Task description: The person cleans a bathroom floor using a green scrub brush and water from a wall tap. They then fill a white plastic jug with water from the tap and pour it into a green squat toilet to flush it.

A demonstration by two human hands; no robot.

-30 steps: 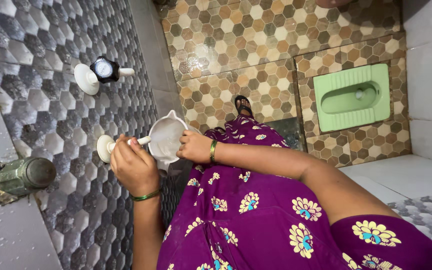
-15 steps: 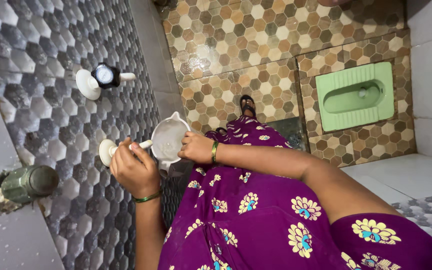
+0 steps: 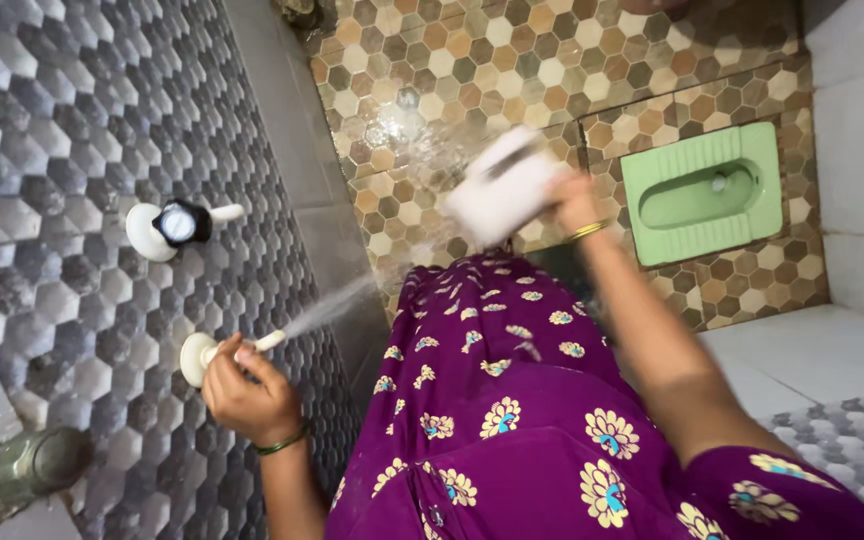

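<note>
The white plastic jug (image 3: 503, 187) is out over the tiled floor (image 3: 422, 90), blurred with motion and tipped, with spray in the air near it; the right hand (image 3: 574, 200) is closed on it at the side nearest the wrist (presumably its handle, though the blur hides the grip). It looks light and stiff, likely slippery when wet, so the handle is the sure place to hold it and the rim a poor one. Lower left, the left hand (image 3: 242, 385) is closed around the white tap (image 3: 214, 350) on the grey hexagon-tiled wall (image 3: 72, 120), fingers curled on its lever, and a thin stream of water (image 3: 332, 308) shoots from the spout toward the purple flowered garment (image 3: 492, 400). A second tap with a black knob (image 3: 174, 225) sits just above, well apart from either hand. A grey pipe fitting (image 3: 27, 465) juts from the wall below. The green squat pan (image 3: 704, 195) lies beyond the jug, with open floor between the wall and the pan for swinging it.
</note>
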